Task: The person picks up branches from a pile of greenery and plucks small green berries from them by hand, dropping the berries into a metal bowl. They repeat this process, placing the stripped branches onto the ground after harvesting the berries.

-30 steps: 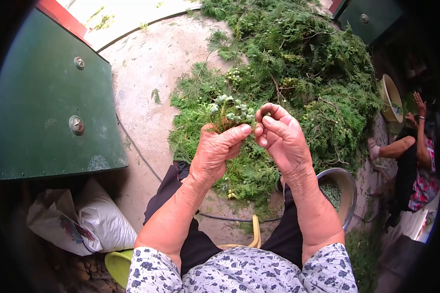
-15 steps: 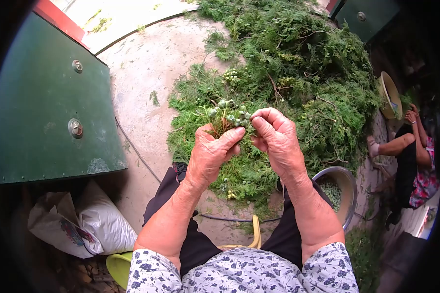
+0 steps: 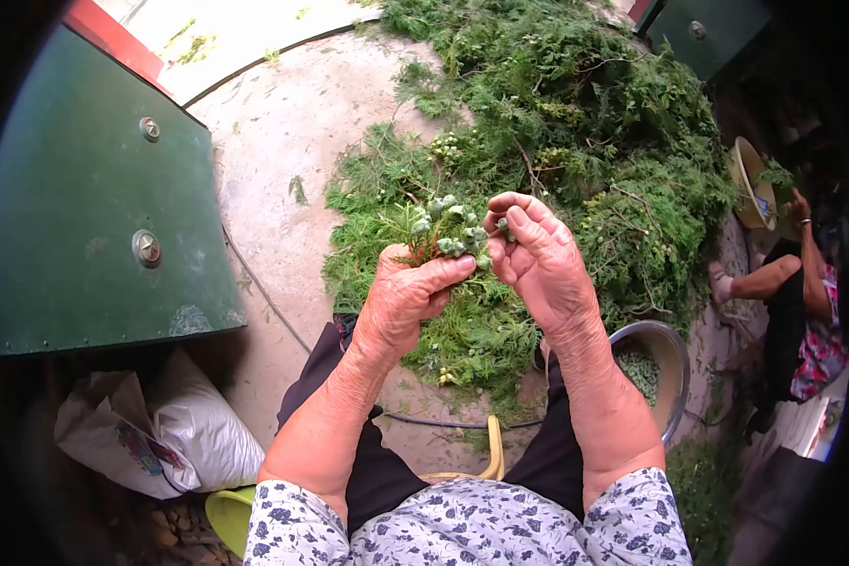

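Observation:
My left hand [image 3: 401,292] is closed on a conifer sprig [image 3: 431,231], pinched between thumb and fingers. Pale green seed cones cluster along its top, and reddish-brown stems show near my thumb. Just to the right, my right hand [image 3: 536,255] is turned palm toward me with curled fingers. A small green cone [image 3: 503,226] sits between its thumb and fingers, slightly apart from the sprig. Beyond both hands lies a big heap of green conifer branches [image 3: 575,141]. A metal basin [image 3: 674,377] by my right forearm holds many loose green cones [image 3: 640,373].
A green metal panel [image 3: 94,208] stands at left, above white sacks [image 3: 203,424] and a yellow-green container [image 3: 228,519]. A dark hose [image 3: 264,288] crosses the concrete floor. At far right another person [image 3: 811,302] sits beside a yellowish basin [image 3: 750,179], holding a green sprig.
My right hand has drawn back from the sprig and turned its palm up, with a cone now between its fingers. The other person's hand has lifted a sprig.

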The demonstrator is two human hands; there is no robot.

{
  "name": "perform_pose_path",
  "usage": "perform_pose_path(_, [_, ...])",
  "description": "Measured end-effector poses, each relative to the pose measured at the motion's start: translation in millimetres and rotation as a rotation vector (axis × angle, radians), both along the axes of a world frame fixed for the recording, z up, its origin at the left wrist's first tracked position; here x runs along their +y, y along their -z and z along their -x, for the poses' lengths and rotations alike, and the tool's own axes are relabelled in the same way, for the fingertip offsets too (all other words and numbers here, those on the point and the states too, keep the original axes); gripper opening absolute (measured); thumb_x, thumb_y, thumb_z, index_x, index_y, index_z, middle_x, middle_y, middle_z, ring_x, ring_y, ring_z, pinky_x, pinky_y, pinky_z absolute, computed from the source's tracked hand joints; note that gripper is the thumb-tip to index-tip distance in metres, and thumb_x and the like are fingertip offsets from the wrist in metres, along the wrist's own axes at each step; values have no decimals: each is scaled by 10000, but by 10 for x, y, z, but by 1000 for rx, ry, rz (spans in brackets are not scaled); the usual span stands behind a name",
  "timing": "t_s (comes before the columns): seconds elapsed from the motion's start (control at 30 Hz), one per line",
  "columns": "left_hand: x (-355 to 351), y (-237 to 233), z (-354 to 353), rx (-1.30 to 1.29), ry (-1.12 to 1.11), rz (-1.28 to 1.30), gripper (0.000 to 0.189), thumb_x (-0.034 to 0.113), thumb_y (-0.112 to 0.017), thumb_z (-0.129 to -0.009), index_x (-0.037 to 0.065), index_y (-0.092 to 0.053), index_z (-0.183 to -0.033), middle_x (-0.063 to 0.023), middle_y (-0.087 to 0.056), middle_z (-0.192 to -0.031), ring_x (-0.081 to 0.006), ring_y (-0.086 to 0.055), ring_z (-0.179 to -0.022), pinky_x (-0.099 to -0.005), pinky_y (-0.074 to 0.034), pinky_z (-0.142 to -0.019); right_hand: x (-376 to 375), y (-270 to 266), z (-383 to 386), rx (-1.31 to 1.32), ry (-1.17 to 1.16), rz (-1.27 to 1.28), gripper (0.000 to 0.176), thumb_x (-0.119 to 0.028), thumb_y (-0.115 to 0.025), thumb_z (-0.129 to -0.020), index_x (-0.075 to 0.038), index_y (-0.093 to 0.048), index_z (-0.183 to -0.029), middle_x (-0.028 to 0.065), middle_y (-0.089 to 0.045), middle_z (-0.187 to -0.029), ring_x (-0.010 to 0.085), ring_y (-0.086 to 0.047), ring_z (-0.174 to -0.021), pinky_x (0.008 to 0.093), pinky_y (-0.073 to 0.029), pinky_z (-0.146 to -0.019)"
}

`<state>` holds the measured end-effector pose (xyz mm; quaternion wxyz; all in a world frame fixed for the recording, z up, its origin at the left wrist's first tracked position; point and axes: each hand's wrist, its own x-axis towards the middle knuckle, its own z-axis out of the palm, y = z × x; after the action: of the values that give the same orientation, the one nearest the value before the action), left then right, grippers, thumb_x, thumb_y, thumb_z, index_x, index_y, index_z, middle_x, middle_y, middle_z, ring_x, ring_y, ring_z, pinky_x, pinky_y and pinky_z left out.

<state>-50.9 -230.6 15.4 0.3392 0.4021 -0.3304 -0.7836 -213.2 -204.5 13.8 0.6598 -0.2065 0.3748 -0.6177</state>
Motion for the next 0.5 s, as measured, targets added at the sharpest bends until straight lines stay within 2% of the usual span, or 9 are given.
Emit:
perform_pose_path(0.1, [10,6,-13,-30,70,1,92,101,-677,-756,69,-638,-832,72,-526,-634,3,-359,-443,-164,-227,-381,29,-29,-47,129,-61,18,257,-123,-618,-831,-29,-539,-1057,-15,-538,-810,38,-492,-658,160,-371,-508])
perform_pose_path(0.17, [9,6,-10,-43,93,-17,96,110,-682,-753,70,-638,-828,70,-526,-637,2,-363,-448,-161,-230,-384,38,-74,-60,384,-118,76,258,-145,-658,-806,-46,-559,-1023,-39,-526,-781,17,-455,-632,144,-355,-518])
perform_pose_path(0.27, [12,-2,-3,-14,107,-10,105,124,-683,-754,76,-631,-832,69,-520,-634,-2,-376,-456,-162,-240,-386,41,-54,-80,383,-77,44,220,-154,-664,-802,-51,-571,-972,-52,-518,-765,6,-434,-613,145,-342,-494])
perform_pose_path(0.33, [33,-20,23,-35,38,24,108,134,-674,-761,82,-623,-840,65,-529,-646,-11,-410,-463,-157,-274,-386,46,-39,-91,370,-56,11,204,-152,-658,-808,-52,-570,-962,-58,-511,-752,6,-429,-603,149,-338,-481])
perform_pose_path(0.4, [47,-49,56,-46,-23,15,111,137,-670,-763,80,-619,-843,62,-536,-655,-14,-425,-466,-152,-294,-390,48,25,-103,501,-3,8,185,-157,-648,-817,-55,-567,-949,-62,-504,-737,3,-422,-577,150,-333,-462])
perform_pose_path(0.43, [51,-56,61,-58,-84,7,114,140,-667,-765,78,-616,-845,59,-543,-664,-17,-439,-468,-148,-314,-394,53,12,-106,501,-4,7,185,-157,-648,-817,-55,-567,-949,-62,-504,-737,3,-422,-577,150,-333,-462])
perform_pose_path(0.5, [44,-16,23,-52,-59,10,117,144,-664,-766,73,-618,-846,53,-551,-672,-17,-449,-474,-144,-328,-402,64,-38,-104,455,-49,-41,184,-161,-640,-824,-57,-563,-956,-60,-496,-727,1,-405,-552,148,-328,-456])
